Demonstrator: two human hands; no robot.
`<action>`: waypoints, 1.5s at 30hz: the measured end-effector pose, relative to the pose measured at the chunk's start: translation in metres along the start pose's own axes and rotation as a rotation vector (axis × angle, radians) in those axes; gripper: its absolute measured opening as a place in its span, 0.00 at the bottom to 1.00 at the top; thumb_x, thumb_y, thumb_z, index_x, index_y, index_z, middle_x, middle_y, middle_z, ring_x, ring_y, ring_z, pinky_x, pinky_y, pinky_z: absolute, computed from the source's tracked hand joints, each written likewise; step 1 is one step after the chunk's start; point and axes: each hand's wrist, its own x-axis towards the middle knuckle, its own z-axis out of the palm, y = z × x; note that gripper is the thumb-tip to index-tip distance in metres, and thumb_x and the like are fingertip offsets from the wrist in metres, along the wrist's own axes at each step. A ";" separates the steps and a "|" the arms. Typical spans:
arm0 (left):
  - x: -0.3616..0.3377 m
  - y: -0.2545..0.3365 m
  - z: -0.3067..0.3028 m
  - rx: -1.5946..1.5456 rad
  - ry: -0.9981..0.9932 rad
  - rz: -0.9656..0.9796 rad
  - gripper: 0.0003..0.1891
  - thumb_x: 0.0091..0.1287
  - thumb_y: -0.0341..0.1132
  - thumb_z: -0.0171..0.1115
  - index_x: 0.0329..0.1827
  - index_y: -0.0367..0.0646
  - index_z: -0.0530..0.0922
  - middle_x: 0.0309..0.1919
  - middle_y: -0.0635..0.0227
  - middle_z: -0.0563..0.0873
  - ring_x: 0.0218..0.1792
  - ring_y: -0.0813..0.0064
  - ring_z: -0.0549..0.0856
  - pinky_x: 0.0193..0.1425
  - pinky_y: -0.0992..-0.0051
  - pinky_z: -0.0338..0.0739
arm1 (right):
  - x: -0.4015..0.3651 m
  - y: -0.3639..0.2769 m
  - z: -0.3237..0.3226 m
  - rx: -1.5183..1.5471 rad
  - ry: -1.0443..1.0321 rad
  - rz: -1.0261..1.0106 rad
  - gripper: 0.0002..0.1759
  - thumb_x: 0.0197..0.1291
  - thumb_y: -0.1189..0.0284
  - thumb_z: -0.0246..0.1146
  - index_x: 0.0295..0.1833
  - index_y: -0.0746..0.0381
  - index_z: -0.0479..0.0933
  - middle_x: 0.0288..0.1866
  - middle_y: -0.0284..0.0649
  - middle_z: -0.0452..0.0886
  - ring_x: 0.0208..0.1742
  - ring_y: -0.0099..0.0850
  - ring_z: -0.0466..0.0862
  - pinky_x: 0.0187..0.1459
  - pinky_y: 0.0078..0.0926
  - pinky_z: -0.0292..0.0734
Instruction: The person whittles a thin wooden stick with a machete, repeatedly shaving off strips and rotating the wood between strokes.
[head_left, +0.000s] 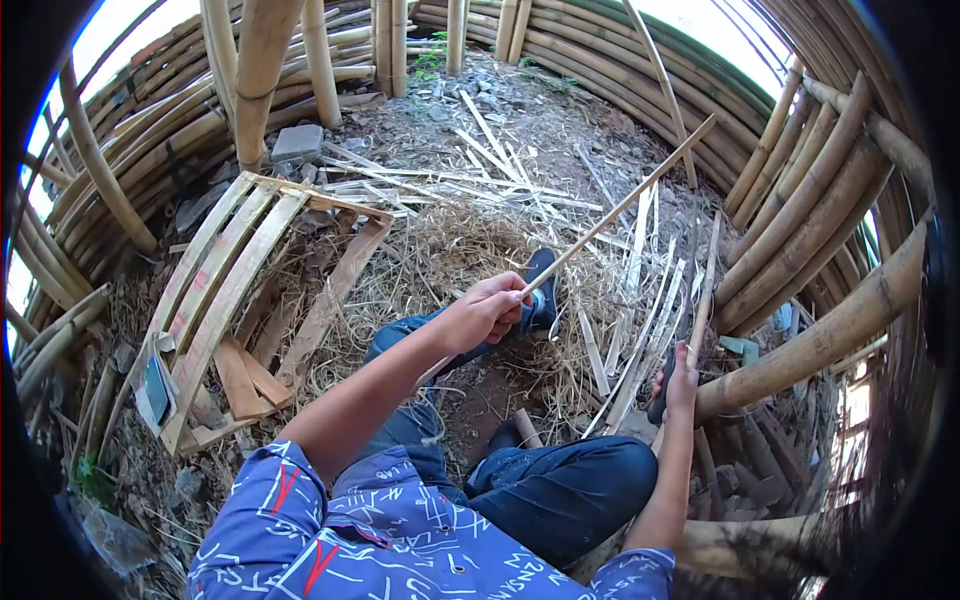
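My left hand (492, 306) is closed around a long, thin bamboo stick (625, 203), which slants up and away to the right across the view. Lower on the right, my right hand (678, 385) grips a knife by its dark handle (658, 398). Its narrow dark blade points forward, seen nearly edge-on. Close beside that blade lies a pale bamboo strip (708, 275). The two hands are well apart, and the knife does not touch the stick. Fine shavings (450, 245) cover the ground beyond my legs.
A slatted wooden pallet (222, 262) tilts on the left, with loose wood pieces (247, 378) by it. Split bamboo strips (480, 190) lie scattered ahead. Thick bamboo poles (820, 355) crowd the right side, and a grey block (297, 143) sits at the back left.
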 end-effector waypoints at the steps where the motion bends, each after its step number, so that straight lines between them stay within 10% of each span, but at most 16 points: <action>1: 0.004 -0.006 -0.001 -0.028 -0.009 -0.002 0.08 0.71 0.37 0.46 0.45 0.44 0.69 0.23 0.81 0.62 0.20 0.88 0.59 0.24 0.83 0.53 | -0.001 -0.003 0.000 0.007 0.010 0.008 0.34 0.63 0.39 0.56 0.24 0.61 0.69 0.15 0.32 0.70 0.11 0.23 0.70 0.13 0.22 0.66; 16: 0.033 -0.072 0.011 0.190 -0.168 -0.117 0.11 0.68 0.32 0.47 0.50 0.40 0.71 0.26 0.76 0.67 0.26 0.84 0.67 0.31 0.80 0.64 | -0.021 -0.027 0.015 0.384 0.053 -0.393 0.26 0.70 0.47 0.53 0.34 0.61 0.68 0.18 0.33 0.70 0.14 0.21 0.70 0.17 0.19 0.66; 23: 0.040 -0.079 0.031 0.211 -0.280 -0.187 0.10 0.73 0.35 0.44 0.47 0.40 0.73 0.27 0.76 0.69 0.27 0.86 0.67 0.30 0.81 0.64 | -0.023 -0.025 0.048 -0.198 -0.119 -0.538 0.23 0.54 0.53 0.73 0.26 0.62 0.79 0.16 0.25 0.72 0.18 0.15 0.68 0.20 0.20 0.61; 33: 0.045 -0.082 0.028 0.147 -0.386 -0.233 0.13 0.55 0.31 0.49 0.43 0.39 0.73 0.24 0.75 0.71 0.23 0.82 0.71 0.29 0.79 0.68 | -0.038 -0.039 0.066 -0.060 -0.142 -0.457 0.10 0.55 0.71 0.70 0.30 0.66 0.80 0.19 0.28 0.77 0.20 0.15 0.74 0.23 0.18 0.67; 45: 0.041 -0.085 0.015 0.233 -0.394 -0.154 0.14 0.66 0.34 0.53 0.50 0.37 0.76 0.32 0.72 0.79 0.34 0.81 0.78 0.41 0.78 0.73 | -0.032 -0.039 0.067 0.005 -0.100 -0.454 0.08 0.54 0.77 0.68 0.26 0.63 0.76 0.18 0.30 0.76 0.19 0.16 0.74 0.21 0.16 0.65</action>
